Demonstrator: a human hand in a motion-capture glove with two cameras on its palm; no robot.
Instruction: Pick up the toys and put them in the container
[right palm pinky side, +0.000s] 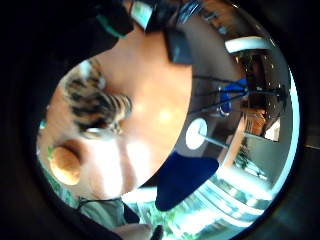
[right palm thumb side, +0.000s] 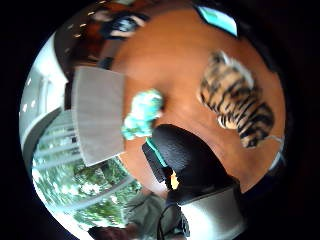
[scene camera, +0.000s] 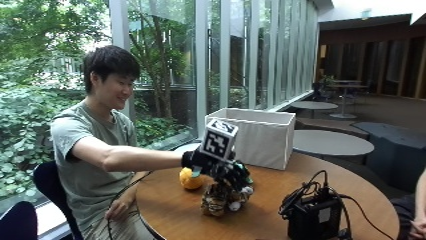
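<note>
The black gloved right grip (scene camera: 223, 172) hangs just above the striped orange and black plush tiger toy (scene camera: 219, 197) on the round brown wooden desk (scene camera: 259, 220). I cannot tell if its fingers hold the tiger or how far they are open. A soft orange ball toy (scene camera: 189, 181) sits just behind the grip. The white fabric box container (scene camera: 256, 135) stands farther back.

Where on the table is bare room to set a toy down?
Bare wood lies between the tiger toy and the black device, and before the white container toward the far rim. It is crowded at the near side: the orange toy, the tiger and the gloved right hand sit together.
</note>
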